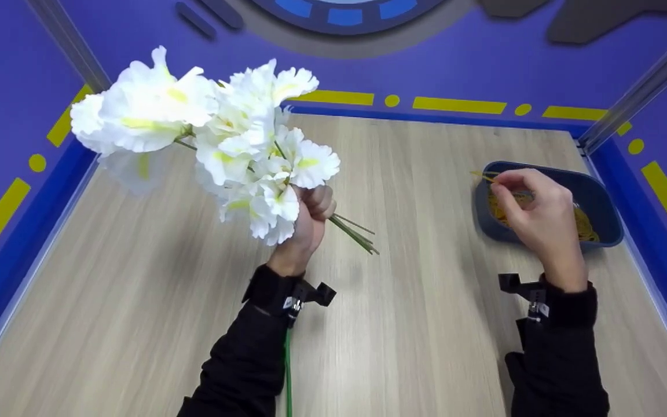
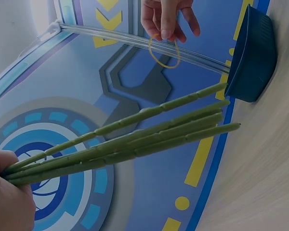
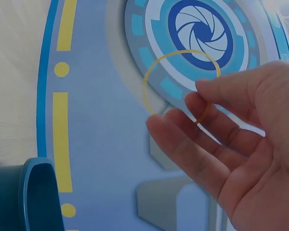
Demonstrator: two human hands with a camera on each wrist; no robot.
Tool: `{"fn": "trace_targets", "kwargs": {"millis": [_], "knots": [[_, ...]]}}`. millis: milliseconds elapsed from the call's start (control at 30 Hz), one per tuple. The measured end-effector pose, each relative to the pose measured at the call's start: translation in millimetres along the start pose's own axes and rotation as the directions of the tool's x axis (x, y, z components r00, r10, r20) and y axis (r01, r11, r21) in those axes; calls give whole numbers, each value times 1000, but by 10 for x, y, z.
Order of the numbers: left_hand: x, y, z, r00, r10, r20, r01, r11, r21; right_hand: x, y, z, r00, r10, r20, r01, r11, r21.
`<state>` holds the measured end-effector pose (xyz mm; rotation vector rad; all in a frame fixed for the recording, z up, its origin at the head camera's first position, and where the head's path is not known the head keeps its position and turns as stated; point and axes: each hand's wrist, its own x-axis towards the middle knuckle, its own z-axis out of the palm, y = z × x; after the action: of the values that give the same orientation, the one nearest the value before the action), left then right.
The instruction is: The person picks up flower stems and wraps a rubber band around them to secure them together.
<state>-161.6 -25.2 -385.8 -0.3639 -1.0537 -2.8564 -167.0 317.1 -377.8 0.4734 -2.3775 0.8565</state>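
My left hand grips a bunch of white ruffled flowers by the stems, raised above the table. The blooms lean to the upper left, while the green stem ends stick out past the hand to the lower right. Over at the right, my right hand pinches one yellow rubber band between thumb and fingers. That band hangs as a loose loop, held above a dark blue bin. More yellow rubber bands lie inside the bin, partly hidden by the hand.
Under both arms is a light wood-grain table. Purple-blue panels with yellow dashes wall it in at the back and both sides. Metal posts stand at the back corners. A green cable runs beside the left sleeve.
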Motion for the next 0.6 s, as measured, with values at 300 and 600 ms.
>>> {"fn": "trace_targets", "kwargs": {"millis": [300, 600], "knots": [[6, 3, 24, 1000, -8, 20, 8, 1000, -30, -5, -129, 14, 979, -162, 121, 156, 986, 53], [-19, 2, 56, 1000, -7, -4, 7, 1000, -28, -55, -289, 206, 917, -320, 237, 289, 944, 158]]}}
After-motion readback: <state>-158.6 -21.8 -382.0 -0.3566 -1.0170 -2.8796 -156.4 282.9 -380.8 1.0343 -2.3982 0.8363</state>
